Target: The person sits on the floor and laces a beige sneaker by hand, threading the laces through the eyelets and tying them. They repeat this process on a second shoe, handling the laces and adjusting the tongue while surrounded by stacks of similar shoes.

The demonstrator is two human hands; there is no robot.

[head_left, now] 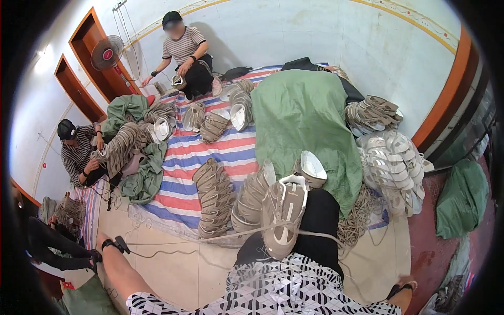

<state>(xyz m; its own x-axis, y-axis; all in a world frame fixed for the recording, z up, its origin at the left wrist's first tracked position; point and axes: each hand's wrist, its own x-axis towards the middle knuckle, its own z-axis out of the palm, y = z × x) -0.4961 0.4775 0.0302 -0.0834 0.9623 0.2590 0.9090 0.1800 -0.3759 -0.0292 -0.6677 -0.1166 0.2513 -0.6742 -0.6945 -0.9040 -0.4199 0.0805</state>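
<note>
A brown and grey shoe upper [286, 212] with a white-lined collar rests on my lap, toe toward me. From its eyelets a long beige shoelace [184, 243] runs out to both sides. My left arm is stretched far to the left, and my left hand [102, 240] is closed on one lace length, pulled nearly straight. Out at the right, my right hand [405, 283] is closed on the other length, which bends past my knee. Both hands are small and their fingers poorly resolved. Dark straps circle both wrists. Just beyond my lap stand nested stacks of similar uppers [214, 197].
A striped plastic sheet [184, 181] covers the floor ahead, with a green cloth [302, 110] over a heap. Bundled laces [354, 220] and pale uppers [394, 168] lie right. Two co-workers [184, 52] sit beyond; another person's dark-clothed legs [58, 247] show left. A fan [106, 52] stands behind.
</note>
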